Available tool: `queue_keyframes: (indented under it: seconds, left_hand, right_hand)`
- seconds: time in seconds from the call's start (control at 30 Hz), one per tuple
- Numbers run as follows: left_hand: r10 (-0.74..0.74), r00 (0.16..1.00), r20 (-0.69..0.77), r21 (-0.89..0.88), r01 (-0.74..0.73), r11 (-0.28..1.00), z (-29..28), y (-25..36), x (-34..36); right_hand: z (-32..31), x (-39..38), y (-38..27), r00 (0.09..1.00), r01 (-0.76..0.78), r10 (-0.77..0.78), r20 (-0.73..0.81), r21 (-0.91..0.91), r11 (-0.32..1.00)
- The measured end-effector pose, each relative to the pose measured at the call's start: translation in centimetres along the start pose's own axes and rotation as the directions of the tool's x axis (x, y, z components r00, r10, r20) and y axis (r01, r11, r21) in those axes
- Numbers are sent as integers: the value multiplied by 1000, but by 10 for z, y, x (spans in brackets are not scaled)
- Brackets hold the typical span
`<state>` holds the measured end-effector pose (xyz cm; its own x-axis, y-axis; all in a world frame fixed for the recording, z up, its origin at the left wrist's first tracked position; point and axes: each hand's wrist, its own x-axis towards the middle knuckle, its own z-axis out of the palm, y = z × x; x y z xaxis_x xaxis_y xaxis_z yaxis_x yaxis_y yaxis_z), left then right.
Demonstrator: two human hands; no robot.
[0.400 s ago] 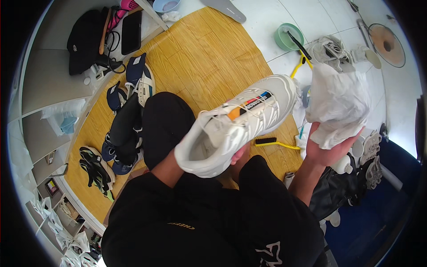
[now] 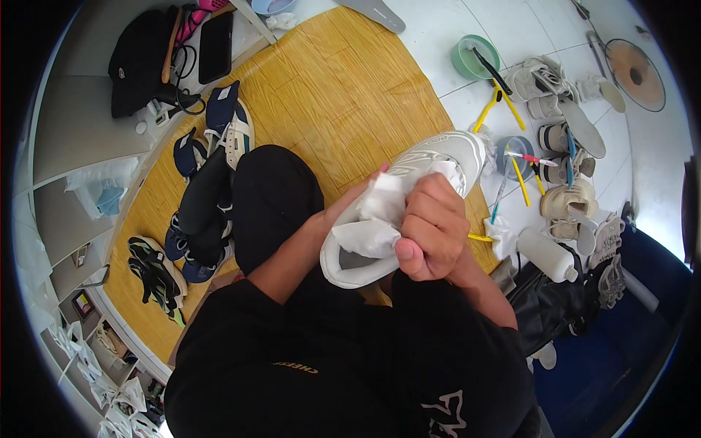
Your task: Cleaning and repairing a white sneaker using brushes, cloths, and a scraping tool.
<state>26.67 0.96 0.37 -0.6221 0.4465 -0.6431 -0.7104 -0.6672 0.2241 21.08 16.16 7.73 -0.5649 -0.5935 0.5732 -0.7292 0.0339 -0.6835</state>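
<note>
The right hand [image 2: 437, 219] is clenched around one wad of white cloth [image 2: 383, 197], its fingers curled and pressed together, with the thumb folded against them; loose folds spread to the left over the shoe's opening. One pale grey and white shoe [image 2: 456, 150] is held in front of the body, toe toward the far right and heel toward the near left. The left hand [image 2: 354, 196] bears against its left side; most of its fingers are hidden behind the shoe, so how tightly they close I cannot tell.

Below lies a wood-patterned floor [image 2: 343, 80]. To the right stand one white bottle [image 2: 544, 254], tipped on its side near a black bag [image 2: 537, 296], and one bluish cup [image 2: 502, 155] with a red and white brush across it. At least four yellow handles [image 2: 521, 188] show around there. Farther off is one green bucket [image 2: 460, 68] with a black-handled brush in it. More shoes line the far right, too overlapped to count. On the far left shelf are one black cap [image 2: 139, 62] and one phone [image 2: 216, 50].
</note>
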Motion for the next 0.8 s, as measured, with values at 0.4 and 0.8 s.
queue_keyframes:
  seconds: [0.4,0.8]
  left_hand:
    - [-86,950,300,-148,135,980,-26,-4,24]
    - [281,959,-41,325,-253,911,-12,2,11]
  right_hand:
    - [3,-17,17,961,-221,241,-136,146,964]
    - [-51,-127,52,357,-229,897,-261,906,355]
